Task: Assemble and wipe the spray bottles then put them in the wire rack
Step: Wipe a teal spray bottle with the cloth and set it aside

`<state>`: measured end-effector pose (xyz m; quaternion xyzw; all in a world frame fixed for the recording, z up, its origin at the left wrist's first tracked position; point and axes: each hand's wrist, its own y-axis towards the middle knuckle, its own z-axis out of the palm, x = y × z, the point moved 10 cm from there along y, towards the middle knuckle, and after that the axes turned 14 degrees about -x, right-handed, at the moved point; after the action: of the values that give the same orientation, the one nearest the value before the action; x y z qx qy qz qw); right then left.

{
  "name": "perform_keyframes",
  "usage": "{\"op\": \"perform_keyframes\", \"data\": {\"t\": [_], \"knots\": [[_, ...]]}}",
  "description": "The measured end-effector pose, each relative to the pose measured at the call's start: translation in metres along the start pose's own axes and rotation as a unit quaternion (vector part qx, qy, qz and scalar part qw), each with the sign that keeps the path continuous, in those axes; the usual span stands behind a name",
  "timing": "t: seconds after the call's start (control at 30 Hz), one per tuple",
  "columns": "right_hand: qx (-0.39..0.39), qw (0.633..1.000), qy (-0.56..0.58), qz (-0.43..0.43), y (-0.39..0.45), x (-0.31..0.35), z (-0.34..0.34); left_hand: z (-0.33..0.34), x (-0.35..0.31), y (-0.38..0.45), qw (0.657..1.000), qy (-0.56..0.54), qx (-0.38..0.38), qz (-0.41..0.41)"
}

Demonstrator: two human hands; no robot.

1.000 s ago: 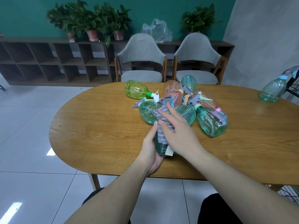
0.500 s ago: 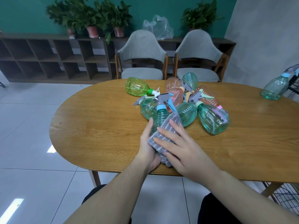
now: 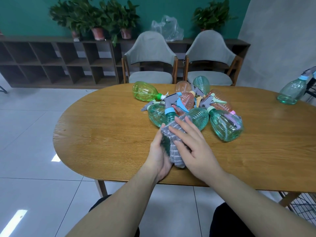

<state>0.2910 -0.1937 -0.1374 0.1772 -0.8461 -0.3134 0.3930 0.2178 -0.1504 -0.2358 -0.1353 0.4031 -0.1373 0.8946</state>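
Grey cloth (image 3: 172, 142) wraps teal bottle (image 3: 168, 115); left hand (image 3: 159, 156) grips beneath, right hand (image 3: 193, 142) presses flat

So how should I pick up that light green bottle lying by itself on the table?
Take the light green bottle round its narrow neck, just behind the green collar, coming down from above. It lies on its side with the fat base pointing left and the nozzle toward the pile, so the neck is probably the slimmest spot for a small grip; the wide belly would likely slip.
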Motion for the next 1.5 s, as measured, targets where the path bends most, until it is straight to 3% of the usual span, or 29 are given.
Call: {"op": "perform_keyframes", "data": {"t": [0.3,0.5,0.73,0.87,1.1,1.3,1.5], "knots": [[-0.017,0.979,0.06,0.192,0.047,-0.019,-0.001,0.006,0.001,0.0,1.0,-0.009,0.028,-0.001],[0.091,0.989,-0.103,0.062,0.028,-0.009,0.022,0.007,-0.001,-0.002,0.999,-0.033,0.029,-0.006],[0.106,0.976,-0.13,-0.14,-0.01,0.015,0.018,0.0,0.003,0.002,0.999,-0.027,0.001,-0.021],[0.096,0.977,-0.069,-0.177,-0.03,0.014,0.013,-0.003,0.004,0.0,0.999,-0.012,0.016,-0.033],[0.032,0.986,-0.034,-0.159,-0.05,0.008,0.004,-0.004,0.004,0.003,1.0,-0.023,0.003,-0.016],[0.009,0.996,-0.015,-0.088,-0.037,0.003,0.008,-0.003,0.003,0.0,1.0,0.014,-0.005,-0.01],[-0.011,0.997,0.029,0.066,0.01,-0.007,0.004,0.005,-0.002,-0.002,1.0,0.017,-0.005,0.022]]}}
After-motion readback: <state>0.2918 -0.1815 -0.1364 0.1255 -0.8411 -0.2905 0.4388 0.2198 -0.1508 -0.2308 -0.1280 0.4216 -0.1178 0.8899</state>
